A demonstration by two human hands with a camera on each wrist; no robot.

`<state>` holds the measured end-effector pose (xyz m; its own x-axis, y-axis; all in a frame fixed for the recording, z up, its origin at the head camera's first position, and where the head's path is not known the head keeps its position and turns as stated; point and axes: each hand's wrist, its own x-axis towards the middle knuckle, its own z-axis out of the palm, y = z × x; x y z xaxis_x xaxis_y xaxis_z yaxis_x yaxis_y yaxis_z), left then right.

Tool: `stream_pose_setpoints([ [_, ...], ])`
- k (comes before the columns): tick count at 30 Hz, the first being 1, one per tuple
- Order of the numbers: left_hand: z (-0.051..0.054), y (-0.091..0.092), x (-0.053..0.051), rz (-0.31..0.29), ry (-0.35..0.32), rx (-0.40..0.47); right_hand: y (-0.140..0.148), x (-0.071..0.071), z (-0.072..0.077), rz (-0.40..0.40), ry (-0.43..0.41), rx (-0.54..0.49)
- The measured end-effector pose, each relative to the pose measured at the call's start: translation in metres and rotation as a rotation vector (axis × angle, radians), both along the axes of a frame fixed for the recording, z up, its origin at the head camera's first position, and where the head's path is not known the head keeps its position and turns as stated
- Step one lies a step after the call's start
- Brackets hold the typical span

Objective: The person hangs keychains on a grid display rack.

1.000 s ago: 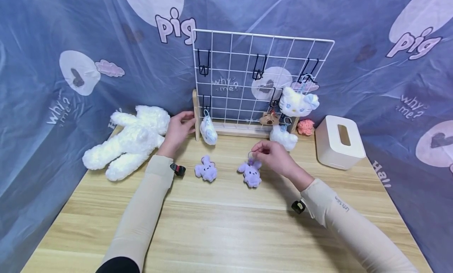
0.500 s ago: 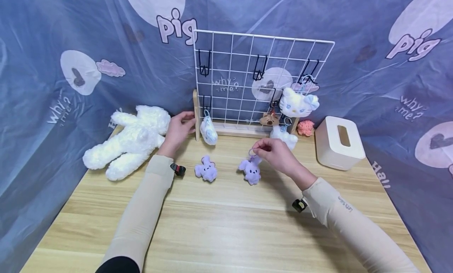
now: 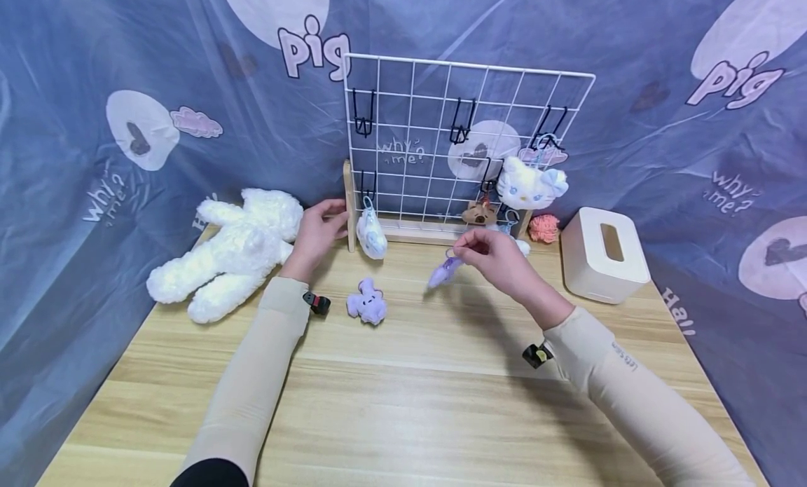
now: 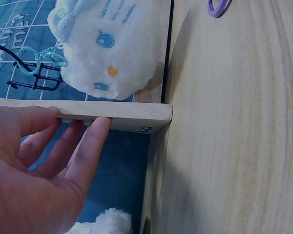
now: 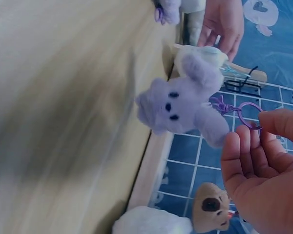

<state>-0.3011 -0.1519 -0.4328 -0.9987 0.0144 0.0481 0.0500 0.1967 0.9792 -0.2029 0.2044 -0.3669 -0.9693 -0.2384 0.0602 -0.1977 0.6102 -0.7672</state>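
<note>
My right hand [image 3: 498, 261] pinches the purple key ring [image 5: 249, 116] of a lilac plush bunny keychain [image 5: 180, 107] between thumb and fingers. The bunny hangs off the table in front of the rack. My left hand [image 3: 320, 233] is at the rack's left wooden post [image 4: 117, 111], its fingertips touching the outer side. Beside that post, a white plush cat keychain [image 4: 112, 48] hangs on a black hook [image 4: 39, 78]. A second lilac plush keychain [image 3: 368, 302] lies on the table between my hands.
The white grid rack [image 3: 441, 143] bears several black hooks. On its right hang a white cat-head plush [image 3: 528, 184] and a brown plush [image 3: 479, 214]. A white plush toy [image 3: 233, 249] lies left; a coral fuzzy item [image 3: 544, 228] and a white tissue box [image 3: 604, 254] stand right.
My right hand has lifted the bunny keychain by its ring off the table, up toward the rack; the bunny has swung and turned. My left hand stays at the post.
</note>
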Motion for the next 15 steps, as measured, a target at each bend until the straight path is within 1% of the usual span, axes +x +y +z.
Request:
stream_pose_setpoints([
  [8,0.005,0.006,-0.005,-0.008,0.006,0.000,0.004,-0.010,0.022,-0.028,0.036,0.007],
  [11,0.006,0.007,-0.004,-0.008,-0.001,-0.004,0.004,-0.011,0.029,-0.033,0.039,-0.013],
  [15,0.004,0.001,0.000,-0.008,-0.020,-0.017,-0.001,-0.012,0.038,-0.042,0.039,-0.048],
])
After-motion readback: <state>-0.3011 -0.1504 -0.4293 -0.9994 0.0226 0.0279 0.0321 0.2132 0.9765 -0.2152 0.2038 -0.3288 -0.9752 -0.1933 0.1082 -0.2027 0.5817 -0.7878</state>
